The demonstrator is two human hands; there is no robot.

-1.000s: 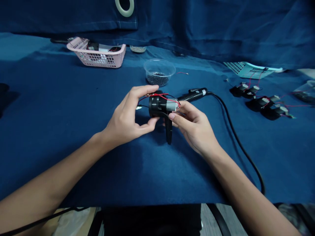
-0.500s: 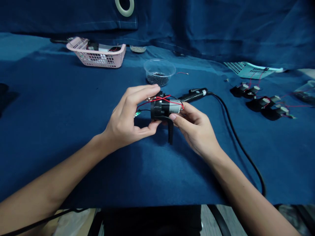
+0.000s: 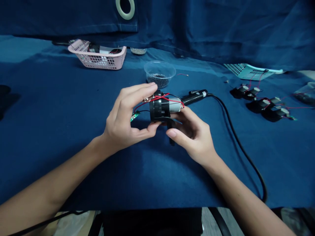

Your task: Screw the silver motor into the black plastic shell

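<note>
Black-housed DC motor (image 3: 162, 106), red wires (image 3: 157, 98) across it, pinched in left hand (image 3: 125, 114), right hand (image 3: 190, 137) curled against its near side

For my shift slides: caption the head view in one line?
Left hand and right hand hold a small DC motor with red wires over blue cloth.

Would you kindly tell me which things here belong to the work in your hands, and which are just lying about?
In hand: black plastic motor housing, silver metal motor, red wire, between left hand and right hand.
Lying about: pink plastic basket, clear plastic bowl of black granules, black corded pen-shaped tool, black wired units.
</note>
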